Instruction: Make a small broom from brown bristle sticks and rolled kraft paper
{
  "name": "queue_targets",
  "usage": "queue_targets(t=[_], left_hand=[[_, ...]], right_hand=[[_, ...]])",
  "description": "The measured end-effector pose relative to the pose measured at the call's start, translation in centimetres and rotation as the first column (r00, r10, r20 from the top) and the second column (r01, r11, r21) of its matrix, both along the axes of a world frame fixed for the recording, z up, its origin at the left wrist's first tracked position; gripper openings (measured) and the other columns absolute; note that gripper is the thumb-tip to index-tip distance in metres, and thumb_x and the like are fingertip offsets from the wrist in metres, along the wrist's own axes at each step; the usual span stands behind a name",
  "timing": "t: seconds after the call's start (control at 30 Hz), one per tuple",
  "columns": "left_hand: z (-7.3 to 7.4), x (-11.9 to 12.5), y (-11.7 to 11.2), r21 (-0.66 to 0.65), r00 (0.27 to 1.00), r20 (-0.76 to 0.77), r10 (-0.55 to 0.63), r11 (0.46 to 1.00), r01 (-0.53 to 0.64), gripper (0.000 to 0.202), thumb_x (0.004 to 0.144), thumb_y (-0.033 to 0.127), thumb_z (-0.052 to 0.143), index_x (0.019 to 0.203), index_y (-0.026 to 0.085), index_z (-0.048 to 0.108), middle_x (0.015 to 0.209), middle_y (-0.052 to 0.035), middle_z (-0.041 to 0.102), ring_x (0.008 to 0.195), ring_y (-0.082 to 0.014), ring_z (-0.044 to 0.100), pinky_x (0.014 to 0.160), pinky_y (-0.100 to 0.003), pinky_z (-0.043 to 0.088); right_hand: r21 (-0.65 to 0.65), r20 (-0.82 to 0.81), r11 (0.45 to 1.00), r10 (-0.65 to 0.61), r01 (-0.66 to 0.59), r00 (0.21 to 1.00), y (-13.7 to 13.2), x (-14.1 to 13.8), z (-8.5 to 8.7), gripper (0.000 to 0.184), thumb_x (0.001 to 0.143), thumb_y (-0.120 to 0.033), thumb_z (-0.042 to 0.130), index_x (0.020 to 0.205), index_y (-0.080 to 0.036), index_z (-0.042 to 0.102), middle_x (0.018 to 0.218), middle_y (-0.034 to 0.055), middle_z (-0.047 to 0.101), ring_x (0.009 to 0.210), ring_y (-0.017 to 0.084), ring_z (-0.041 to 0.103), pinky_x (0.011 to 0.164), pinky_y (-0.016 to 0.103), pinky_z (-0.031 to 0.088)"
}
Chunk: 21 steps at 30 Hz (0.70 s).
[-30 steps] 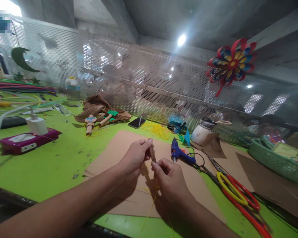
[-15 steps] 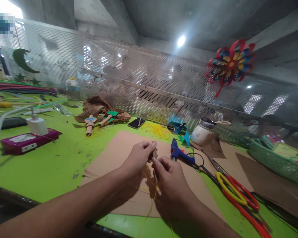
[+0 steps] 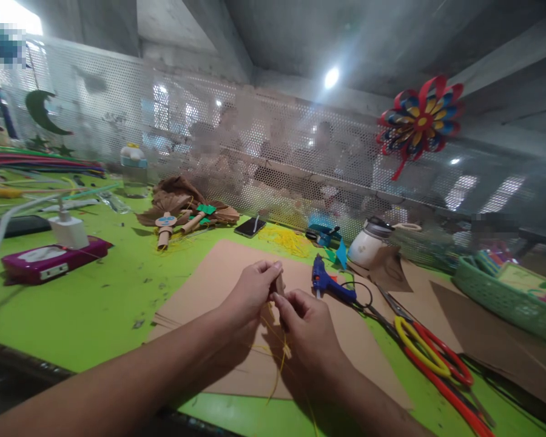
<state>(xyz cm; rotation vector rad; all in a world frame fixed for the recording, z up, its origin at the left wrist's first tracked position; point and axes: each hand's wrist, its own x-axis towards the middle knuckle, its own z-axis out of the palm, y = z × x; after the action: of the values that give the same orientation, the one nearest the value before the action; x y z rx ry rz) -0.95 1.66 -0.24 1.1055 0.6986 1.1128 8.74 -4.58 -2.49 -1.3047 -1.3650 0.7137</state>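
Observation:
Over a stack of brown paper sheets (image 3: 218,267), my left hand (image 3: 255,288) and my right hand (image 3: 307,318) meet. Both are closed, thumbs and fingers pinching a small brown paper piece (image 3: 280,283) that they mostly hide. Thin yellow strands (image 3: 279,367) hang below the fingers and trail over the paper toward the front edge. Just beyond my right hand lies a blue glue gun (image 3: 332,284). Scissors with red and yellow handles (image 3: 425,352) rest to the right of my right forearm.
Paper figures (image 3: 166,227), a phone (image 3: 250,227), yellow shreds (image 3: 286,241) and a white jar (image 3: 368,244) stand or lie toward the back. A purple power strip (image 3: 50,262) with a charger is at left, a green basket (image 3: 505,297) at right. A red paper flower (image 3: 421,121) hangs above.
My right fingers have shifted slightly left and down along the brown paper piece, and more of it shows between the hands. My left hand is nearly still.

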Motion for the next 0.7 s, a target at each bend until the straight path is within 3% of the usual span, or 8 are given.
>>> queue_targets(t=[0.4, 0.7], left_hand=[[0.23, 0.31, -0.63, 0.051, 0.999, -0.022, -0.026, 0.998, 0.027, 0.029, 0.078, 0.039, 0.061, 0.064, 0.019, 0.046, 0.055, 0.0043, 0.045, 0.048, -0.0086, 0.039, 0.049, -0.023, 0.033], [-0.42, 0.35, 0.02, 0.050, 0.999, -0.033, 0.030, 0.998, -0.028, 0.024, 0.078, 0.035, 0.058, 0.067, 0.017, 0.047, 0.056, 0.0036, 0.047, 0.049, -0.0082, 0.041, 0.050, -0.022, 0.035]], right_hand=[[0.045, 0.157, 0.996, -0.084, 0.078, 0.984, 0.03, 0.19, 0.33, 0.036, 0.086, -0.039, 0.055, 0.057, -0.019, 0.048, 0.051, -0.0028, 0.048, 0.050, 0.011, 0.041, 0.049, 0.026, 0.030], [0.072, 0.194, 0.996, -0.075, 0.062, 0.978, 0.04, 0.10, -0.15, 0.033, 0.091, -0.036, 0.046, 0.064, -0.019, 0.050, 0.057, -0.0026, 0.046, 0.056, 0.012, 0.039, 0.051, 0.027, 0.027]])
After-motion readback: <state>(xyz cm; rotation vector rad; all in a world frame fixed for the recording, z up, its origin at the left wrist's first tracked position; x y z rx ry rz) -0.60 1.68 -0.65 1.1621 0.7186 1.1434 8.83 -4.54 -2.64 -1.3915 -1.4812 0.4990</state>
